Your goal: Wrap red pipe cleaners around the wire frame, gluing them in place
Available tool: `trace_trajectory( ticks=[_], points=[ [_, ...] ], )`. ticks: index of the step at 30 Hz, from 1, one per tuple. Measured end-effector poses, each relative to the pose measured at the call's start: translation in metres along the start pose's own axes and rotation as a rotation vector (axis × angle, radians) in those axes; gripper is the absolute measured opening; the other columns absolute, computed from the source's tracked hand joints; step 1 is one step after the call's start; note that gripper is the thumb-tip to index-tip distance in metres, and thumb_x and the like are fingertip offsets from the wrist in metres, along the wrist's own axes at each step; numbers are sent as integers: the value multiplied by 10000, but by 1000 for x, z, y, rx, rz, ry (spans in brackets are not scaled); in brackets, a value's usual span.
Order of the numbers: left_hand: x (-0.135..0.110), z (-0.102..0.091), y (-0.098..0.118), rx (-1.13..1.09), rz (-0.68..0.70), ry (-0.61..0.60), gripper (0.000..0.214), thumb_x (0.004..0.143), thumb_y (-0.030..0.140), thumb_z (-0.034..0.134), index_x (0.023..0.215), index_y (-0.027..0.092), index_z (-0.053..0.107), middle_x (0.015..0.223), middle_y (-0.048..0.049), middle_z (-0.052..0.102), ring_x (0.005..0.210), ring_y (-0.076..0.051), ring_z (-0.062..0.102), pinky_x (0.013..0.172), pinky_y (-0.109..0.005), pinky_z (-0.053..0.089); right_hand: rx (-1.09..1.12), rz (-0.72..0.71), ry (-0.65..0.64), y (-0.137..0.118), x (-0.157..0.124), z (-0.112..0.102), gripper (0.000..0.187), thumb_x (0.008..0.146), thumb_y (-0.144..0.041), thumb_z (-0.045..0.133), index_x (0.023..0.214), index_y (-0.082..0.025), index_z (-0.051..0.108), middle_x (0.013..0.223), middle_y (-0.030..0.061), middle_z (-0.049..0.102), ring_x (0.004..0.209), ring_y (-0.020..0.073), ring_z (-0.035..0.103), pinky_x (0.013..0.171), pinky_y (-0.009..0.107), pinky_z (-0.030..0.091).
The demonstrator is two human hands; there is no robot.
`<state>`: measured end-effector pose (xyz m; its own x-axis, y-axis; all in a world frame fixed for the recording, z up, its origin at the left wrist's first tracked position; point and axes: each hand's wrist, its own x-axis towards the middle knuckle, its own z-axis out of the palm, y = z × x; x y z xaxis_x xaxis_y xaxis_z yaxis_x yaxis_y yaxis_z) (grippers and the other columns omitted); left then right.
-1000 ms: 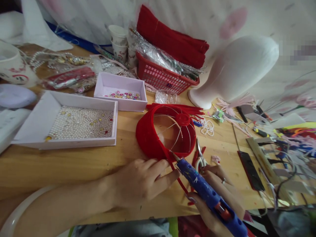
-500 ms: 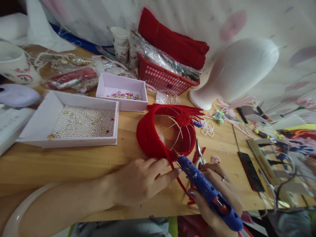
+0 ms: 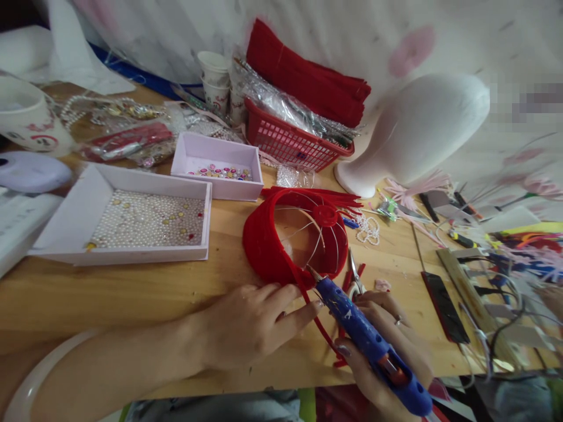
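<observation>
A ring-shaped red fuzzy headpiece, with thin wires across its inside and a small red coil on its far side, sits on the wooden table. A loose red fuzzy strip runs from its near rim toward the table's front edge. My left hand lies against that near rim, its fingers closed on the strip. My right hand is wrapped round a blue glue gun. The gun's metal nozzle points at the rim where the strip begins; whether it touches cannot be made out. Scissors lie just behind my right hand.
On the left stand a white box of pearl beads and a smaller box of gems. Behind are a red basket and a white mannequin head. A phone and cables lie on the right.
The view has shifted very slightly. Both hands, the glue gun and the red headpiece keep nearly the same positions.
</observation>
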<state>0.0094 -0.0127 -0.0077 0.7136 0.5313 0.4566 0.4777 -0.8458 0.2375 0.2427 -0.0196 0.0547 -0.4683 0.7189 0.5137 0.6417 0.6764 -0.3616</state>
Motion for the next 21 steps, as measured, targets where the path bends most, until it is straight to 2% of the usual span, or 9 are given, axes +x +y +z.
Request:
trace_trajectory(
  ticks=[8, 12, 16, 19, 21],
  points=[
    [0, 1, 0, 9, 3, 32, 469, 1039, 179, 382, 1502, 100, 377, 979, -104, 692, 742, -229, 687, 522, -317, 581, -18, -7, 26, 0, 2, 1, 127, 825, -224, 703, 915, -205, 616, 714, 19, 614, 707, 206, 594, 629, 340, 512],
    [-1, 1, 1, 9, 3, -3, 511, 1030, 180, 406, 1531, 97, 345, 1028, -122, 695, 776, -236, 691, 541, -324, 587, -18, -10, 53, 1, 4, 2, 93, 826, -193, 694, 877, -212, 618, 717, 19, 627, 708, 206, 611, 641, 339, 526],
    [-2, 0, 0, -4, -2, -52, 569, 1009, 181, 470, 1557, 134, 323, 1099, -131, 689, 831, -242, 697, 562, -328, 595, -70, 18, 127, 3, -2, 1, 98, 852, -204, 700, 929, -202, 640, 780, 37, 644, 743, 210, 620, 666, 339, 520],
    [-2, 0, -1, -32, -1, -30, 567, 998, 152, 470, 1550, 152, 340, 1079, -116, 682, 839, -242, 697, 579, -337, 608, -120, 122, 283, 11, -17, -5, 119, 862, -289, 732, 864, -198, 656, 815, 52, 658, 746, 215, 631, 688, 349, 503],
    [-2, 0, -1, -36, -3, -18, 543, 997, 115, 421, 1535, 154, 363, 1098, -125, 677, 857, -243, 702, 597, -343, 618, -158, 335, 391, 20, -30, -10, 196, 880, -370, 723, 812, -198, 658, 809, 63, 669, 732, 223, 636, 685, 354, 497]
  ],
)
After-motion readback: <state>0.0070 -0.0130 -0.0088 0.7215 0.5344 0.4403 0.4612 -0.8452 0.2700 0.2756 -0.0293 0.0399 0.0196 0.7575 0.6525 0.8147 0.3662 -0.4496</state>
